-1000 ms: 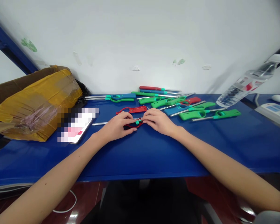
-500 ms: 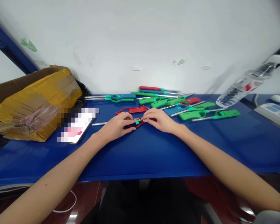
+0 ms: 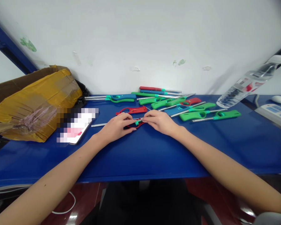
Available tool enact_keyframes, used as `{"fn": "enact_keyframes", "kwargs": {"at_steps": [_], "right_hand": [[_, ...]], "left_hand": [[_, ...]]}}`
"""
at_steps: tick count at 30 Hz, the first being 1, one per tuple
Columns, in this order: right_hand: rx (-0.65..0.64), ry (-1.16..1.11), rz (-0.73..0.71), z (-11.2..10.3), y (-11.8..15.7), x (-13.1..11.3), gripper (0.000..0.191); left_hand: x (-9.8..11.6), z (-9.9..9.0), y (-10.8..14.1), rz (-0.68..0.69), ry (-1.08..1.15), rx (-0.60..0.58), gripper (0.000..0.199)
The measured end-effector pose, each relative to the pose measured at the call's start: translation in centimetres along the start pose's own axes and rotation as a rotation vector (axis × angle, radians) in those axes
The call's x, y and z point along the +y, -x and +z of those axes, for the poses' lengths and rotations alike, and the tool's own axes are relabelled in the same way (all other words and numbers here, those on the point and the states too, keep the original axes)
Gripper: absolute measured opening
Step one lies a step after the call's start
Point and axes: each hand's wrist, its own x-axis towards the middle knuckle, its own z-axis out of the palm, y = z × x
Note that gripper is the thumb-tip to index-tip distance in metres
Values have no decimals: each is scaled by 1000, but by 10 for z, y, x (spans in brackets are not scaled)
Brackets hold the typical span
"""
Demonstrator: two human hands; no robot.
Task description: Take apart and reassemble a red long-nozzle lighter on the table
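An opened red stick lighter [image 3: 137,122] lies low over the blue table, its metal tube pointing left and a teal trigger piece and thin wires showing inside. My left hand [image 3: 119,125] is closed around its tube end, thumb on the near side. At its handle end, the fingertips of my right hand [image 3: 159,122] are pinched together on the inner parts; the exact piece is too small to make out. Just behind both hands rests a loose red casing half [image 3: 137,110], touched by neither.
Several green, blue and red stick lighters [image 3: 196,107] are heaped along the wall. On the left are a taped carton [image 3: 37,106] and a phone [image 3: 78,128]. A water bottle [image 3: 248,82] and a white device [image 3: 275,111] stand at the right of the blue table [image 3: 145,156].
My right hand's fingers have shifted very slightly at the lighter's handle end. My left hand and the other things stay where they were.
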Motion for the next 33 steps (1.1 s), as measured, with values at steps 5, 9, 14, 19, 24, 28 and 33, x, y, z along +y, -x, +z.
{"fn": "enact_keyframes", "kwargs": {"at_steps": [5,9,14,19,24,28,33], "right_hand": [[-55,258,-99,-3,-1,-5,26],[-61,310,-93,0,-1,-6,25],[-12,288,-66,3,0,-6,26],[-12,249,-66,3,-1,-6,27],[-52,261,-107,-2,-4,-9,25],[-91,274,-123,-8,-4,-17,25],[-85,292,-81,-12,3,-21,28]], "left_hand": [[1,0,-1,7,-43,-17,27],[3,-1,-1,8,-44,-20,26],[3,-1,-2,14,-38,-14,25],[3,-1,-2,22,-51,-13,25],[4,-2,-2,17,-67,-23,23],[4,-1,-3,36,-87,-27,24],[4,0,-2,80,-136,-33,24]]}}
